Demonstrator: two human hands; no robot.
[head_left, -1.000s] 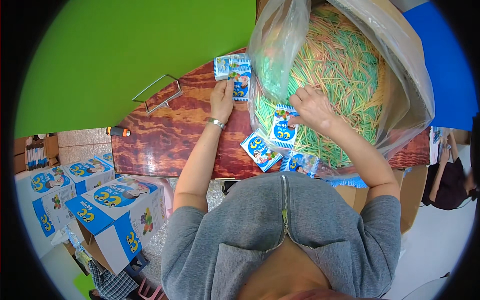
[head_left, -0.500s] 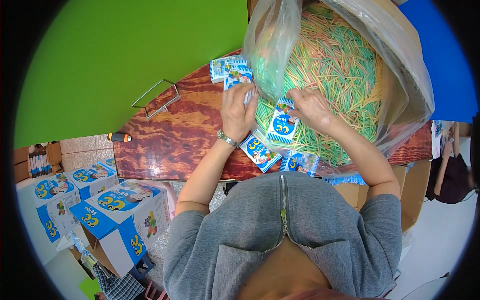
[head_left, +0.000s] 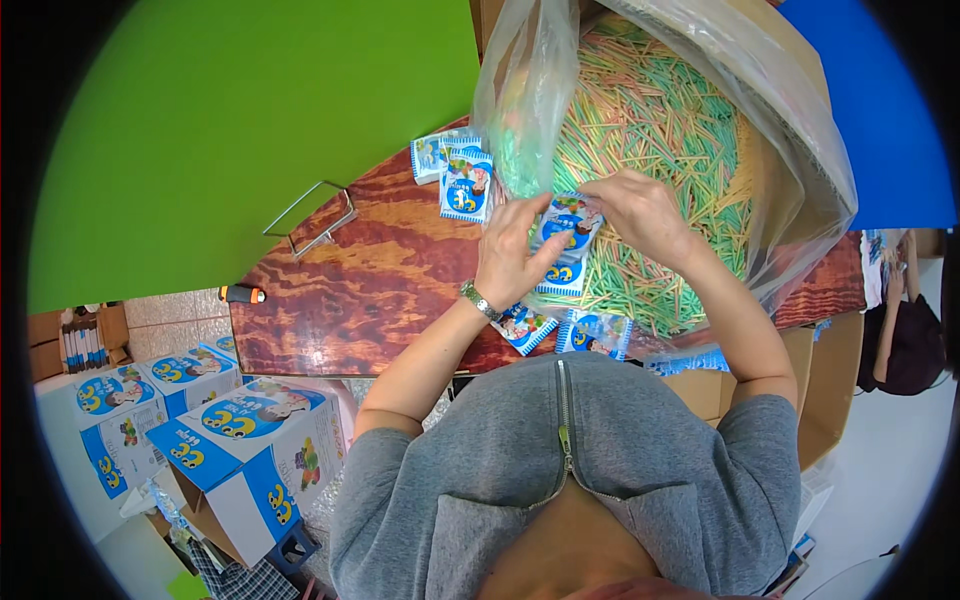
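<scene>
In front of me, a small blue-and-white sachet [head_left: 570, 215] is between my hands, over a heap of thin pastel sticks [head_left: 655, 130] in a clear plastic bag. My left hand [head_left: 512, 255], wearing a metal watch, has its thumb and fingers closed on the sachet's left side. The fingers of my right hand [head_left: 645, 215] pinch its upper right corner. Partly covered below it is another sachet [head_left: 562, 278]. More sachets [head_left: 466, 186] are piled to the left of the bag. A loose sachet [head_left: 523, 328] and another sachet [head_left: 597, 333] lie near the table's front edge.
The reddish wooden table [head_left: 370, 270] carries a bent wire stand [head_left: 320, 220] and an orange-black tool [head_left: 243, 294]. Printed cartons [head_left: 250, 440] stand at the lower left. A green panel [head_left: 270, 120] rises behind. Another person [head_left: 905, 330] is at the far right.
My left hand has moved right from the sachet pile to the sachet at my right hand. Two overlapping sachets now show there. The view has shifted slightly.
</scene>
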